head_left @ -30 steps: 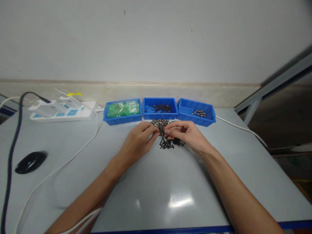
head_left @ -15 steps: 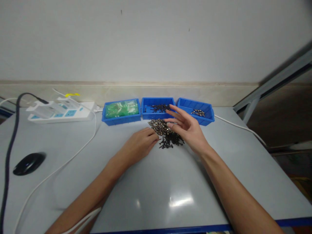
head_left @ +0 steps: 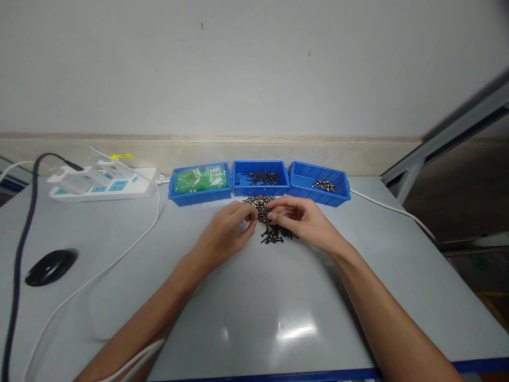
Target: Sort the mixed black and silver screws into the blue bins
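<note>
A mixed pile of screws lies on the table, silvery screws (head_left: 260, 201) at the back and black screws (head_left: 272, 235) at the front. My left hand (head_left: 230, 228) is at the pile's left side, thumb and forefinger brought together in a pinch. Whatever is between those tips is too small to make out. From the right, my right hand (head_left: 304, 218) reaches over the pile with curled fingers. Its thumb and forefinger tips are slightly apart above the screws, and it covers part of the heap.
Behind the pile stand three blue bins: the left bin (head_left: 199, 199) holds green packets (head_left: 201, 179), the middle bin (head_left: 260, 191) black screws, the right bin (head_left: 314, 196) silvery screws. A power strip (head_left: 107, 191), white cable (head_left: 115, 258) and black mouse (head_left: 51, 267) occupy the left side.
My right hand has come down from in front of the middle bin to the pile, its fingers curling in. My left hand has turned slightly, showing its pinched thumb and forefinger.
</note>
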`<state>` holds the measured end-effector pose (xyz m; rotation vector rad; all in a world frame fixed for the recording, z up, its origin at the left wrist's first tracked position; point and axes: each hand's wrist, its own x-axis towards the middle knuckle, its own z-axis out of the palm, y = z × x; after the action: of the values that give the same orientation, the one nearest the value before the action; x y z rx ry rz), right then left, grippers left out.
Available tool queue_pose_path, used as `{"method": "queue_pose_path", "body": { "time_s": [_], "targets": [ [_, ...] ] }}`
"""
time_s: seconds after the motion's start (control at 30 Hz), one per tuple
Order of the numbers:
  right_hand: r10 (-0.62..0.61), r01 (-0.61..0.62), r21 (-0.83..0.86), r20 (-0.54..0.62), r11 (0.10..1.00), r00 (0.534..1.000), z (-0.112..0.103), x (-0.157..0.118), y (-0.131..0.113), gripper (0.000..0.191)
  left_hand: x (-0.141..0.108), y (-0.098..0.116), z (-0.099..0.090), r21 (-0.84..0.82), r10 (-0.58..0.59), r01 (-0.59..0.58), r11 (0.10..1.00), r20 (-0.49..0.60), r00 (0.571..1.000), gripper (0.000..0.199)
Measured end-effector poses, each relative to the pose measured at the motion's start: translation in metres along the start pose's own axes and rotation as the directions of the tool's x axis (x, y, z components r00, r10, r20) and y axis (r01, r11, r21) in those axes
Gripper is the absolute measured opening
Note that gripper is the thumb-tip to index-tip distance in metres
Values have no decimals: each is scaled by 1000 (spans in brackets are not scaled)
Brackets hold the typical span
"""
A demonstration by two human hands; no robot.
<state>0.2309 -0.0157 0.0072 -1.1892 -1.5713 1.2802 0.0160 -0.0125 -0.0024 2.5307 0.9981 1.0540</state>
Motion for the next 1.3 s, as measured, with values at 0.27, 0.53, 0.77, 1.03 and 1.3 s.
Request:
{"method": "queue_pose_path", "body": {
  "time_s": [0.27,0.53,0.77,1.03,1.3],
  "targets": [
    [98,-123,233,116,965,988,-1,0,2,25,0,5,-1,-25,9,-11,1000,-85,996,11],
    [-29,41,78,-152,996,988,2,1,2,29,-4,4,7,-37,88,-83,996,173,981,12],
    [-176,176,-27,-302,984,937,-5,3,0,33,-7,2,17,77,138,-172,982,329,934,21],
    [-86,-95,-670,-232,737,969,-36,-11,-2,27,-8,-2,14,132,38,-85,988,318,947,18],
    [79,-135,-325,-181,936,980,-25,-23,18,22,-5,-4,6,15,-50,48,999,205,977,14]
  ]
}}
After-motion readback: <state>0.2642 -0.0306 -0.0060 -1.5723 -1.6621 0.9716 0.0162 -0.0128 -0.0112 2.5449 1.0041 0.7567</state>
